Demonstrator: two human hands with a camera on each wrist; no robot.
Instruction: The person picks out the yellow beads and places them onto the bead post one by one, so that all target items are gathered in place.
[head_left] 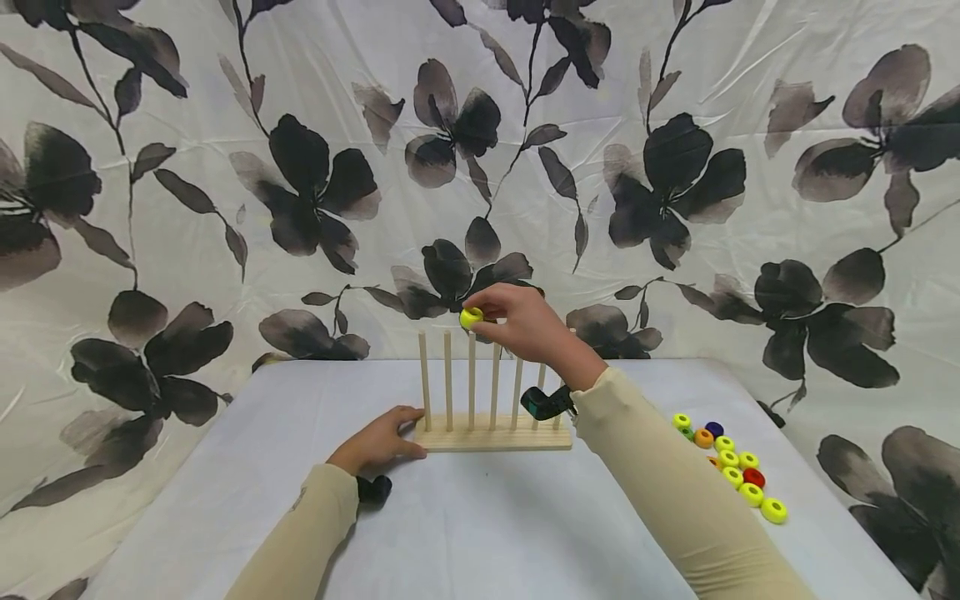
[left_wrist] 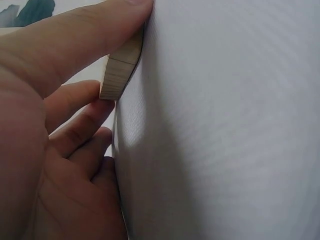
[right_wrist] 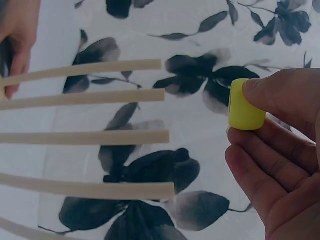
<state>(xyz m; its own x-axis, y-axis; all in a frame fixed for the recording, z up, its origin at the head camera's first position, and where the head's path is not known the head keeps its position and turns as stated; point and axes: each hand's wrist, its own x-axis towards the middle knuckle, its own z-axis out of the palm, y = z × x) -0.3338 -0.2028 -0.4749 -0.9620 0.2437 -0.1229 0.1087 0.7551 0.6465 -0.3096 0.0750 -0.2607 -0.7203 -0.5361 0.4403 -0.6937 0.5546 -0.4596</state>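
A wooden stand has a flat base [head_left: 491, 444] and several upright pegs [head_left: 447, 383]; the visible pegs carry no rings. My left hand [head_left: 382, 440] grips the left end of the base, thumb at the front and fingers behind; the left wrist view shows the base's end [left_wrist: 120, 72] between them. Above the third peg from the left, my right hand [head_left: 525, 325] pinches a yellow ring [head_left: 469, 318] between thumb and fingers. In the right wrist view, the ring [right_wrist: 245, 107] is apart from the peg tips. My right wrist hides part of the right-hand pegs.
On the right side of the white-covered table [head_left: 480, 533] lies a loose group of yellow rings [head_left: 774, 511], a red ring [head_left: 753, 477], a dark blue ring [head_left: 714, 429], an orange ring [head_left: 703, 438] and a green one. My right sleeve partly covers them. A flowered cloth [head_left: 562, 192] hangs behind.
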